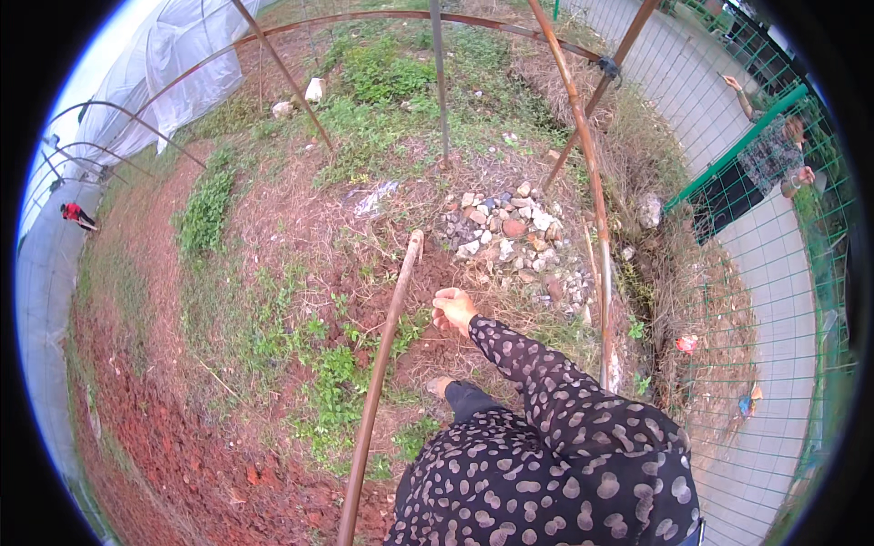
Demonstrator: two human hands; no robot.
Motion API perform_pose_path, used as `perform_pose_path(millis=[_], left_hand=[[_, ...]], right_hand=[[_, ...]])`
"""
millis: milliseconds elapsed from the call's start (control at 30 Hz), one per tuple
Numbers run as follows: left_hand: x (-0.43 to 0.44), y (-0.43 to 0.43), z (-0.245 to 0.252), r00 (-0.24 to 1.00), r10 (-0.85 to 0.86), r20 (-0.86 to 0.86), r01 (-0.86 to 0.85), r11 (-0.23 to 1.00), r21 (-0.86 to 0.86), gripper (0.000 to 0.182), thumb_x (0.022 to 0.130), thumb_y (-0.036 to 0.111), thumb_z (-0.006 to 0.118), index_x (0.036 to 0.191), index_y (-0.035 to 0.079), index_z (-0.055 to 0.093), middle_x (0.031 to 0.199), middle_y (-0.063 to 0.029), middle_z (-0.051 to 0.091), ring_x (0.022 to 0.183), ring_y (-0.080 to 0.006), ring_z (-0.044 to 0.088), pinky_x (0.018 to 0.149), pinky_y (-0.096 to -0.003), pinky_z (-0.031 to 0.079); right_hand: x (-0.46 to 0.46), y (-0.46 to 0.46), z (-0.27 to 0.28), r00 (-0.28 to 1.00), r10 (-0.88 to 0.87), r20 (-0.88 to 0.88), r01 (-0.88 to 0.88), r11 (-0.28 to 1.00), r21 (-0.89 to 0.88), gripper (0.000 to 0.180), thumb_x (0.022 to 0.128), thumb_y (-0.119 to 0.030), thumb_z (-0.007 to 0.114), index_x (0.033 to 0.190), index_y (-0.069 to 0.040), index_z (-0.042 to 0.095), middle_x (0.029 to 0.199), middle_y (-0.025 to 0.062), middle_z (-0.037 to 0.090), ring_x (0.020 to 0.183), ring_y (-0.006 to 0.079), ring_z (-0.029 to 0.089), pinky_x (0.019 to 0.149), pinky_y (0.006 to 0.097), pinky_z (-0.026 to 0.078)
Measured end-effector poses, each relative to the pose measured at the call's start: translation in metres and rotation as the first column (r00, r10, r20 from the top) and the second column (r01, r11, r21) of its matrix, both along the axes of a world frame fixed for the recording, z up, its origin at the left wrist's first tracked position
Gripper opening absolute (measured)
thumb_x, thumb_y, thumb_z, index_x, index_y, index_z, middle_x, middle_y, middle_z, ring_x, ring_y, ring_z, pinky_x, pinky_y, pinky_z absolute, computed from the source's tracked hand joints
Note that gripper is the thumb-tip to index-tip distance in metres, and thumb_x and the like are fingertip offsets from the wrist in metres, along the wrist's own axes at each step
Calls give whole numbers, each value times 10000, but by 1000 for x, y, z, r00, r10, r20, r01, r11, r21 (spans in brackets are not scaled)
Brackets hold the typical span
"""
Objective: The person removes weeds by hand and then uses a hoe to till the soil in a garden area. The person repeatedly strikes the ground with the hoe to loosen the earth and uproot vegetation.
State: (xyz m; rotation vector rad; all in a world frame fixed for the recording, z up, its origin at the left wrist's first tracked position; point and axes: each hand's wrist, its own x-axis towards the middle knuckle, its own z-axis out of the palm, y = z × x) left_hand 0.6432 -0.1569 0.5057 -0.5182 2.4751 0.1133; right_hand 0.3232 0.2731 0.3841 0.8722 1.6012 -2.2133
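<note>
My right hand reaches out over the soil with its fingers loosely curled and a gap between them; I see nothing held in it. Just left of the hand, and apart from it, a long wooden tool handle slants up from the bottom edge. A small fitting or split shows at the handle's upper end, and its lower end is cut off by the frame. My left hand is out of view. Below my right hand, one of my feet stands beside green weeds on reddish, partly turned soil.
A stone heap lies ahead, beside a rusty hoop pole. A thin upright post stands farther off. Green wire fencing lines the right, with a person behind it. At far left is another person near plastic sheeting.
</note>
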Motion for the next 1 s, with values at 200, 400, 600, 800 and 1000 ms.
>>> perform_pose_path(millis=[200,400,600,800,1000], left_hand=[[-132,54,36,985,-146,-95,148,989,17,374,739,241,680,1085,116,613,855,-177,644,822,-359,630,704,-469,509],[-163,71,49,972,-200,-125,203,979,7,364,729,240,685,1062,112,617,849,-178,646,820,-361,631,705,-467,510],[-166,79,57,964,-224,-142,226,974,-4,354,718,239,690,1039,107,621,843,-179,647,818,-363,632,705,-466,510],[-159,73,58,967,-205,-150,205,979,-15,344,708,238,695,1016,103,624,838,-181,648,815,-365,632,706,-465,510],[-149,70,55,977,-161,-139,161,987,-14,335,697,237,700,993,98,628,832,-182,649,813,-367,633,707,-463,510]], right_hand=[[107,73,-44,968,-133,213,97,981,170,121,805,-110,590,695,-65,613,559,67,594,388,184,549,323,320,397],[188,69,-87,870,259,419,-427,821,380,121,789,-119,574,764,-56,675,553,71,600,402,191,549,384,332,433],[169,63,-86,879,373,298,-476,730,490,118,819,-174,582,828,-90,665,596,86,616,446,214,585,429,358,480],[150,67,-85,873,361,326,-482,734,479,196,847,-172,576,752,-50,696,748,142,651,650,310,604,603,427,485],[150,62,-83,795,407,450,-599,644,476,192,811,-166,580,774,-8,685,815,157,655,700,307,619,643,436,495]])
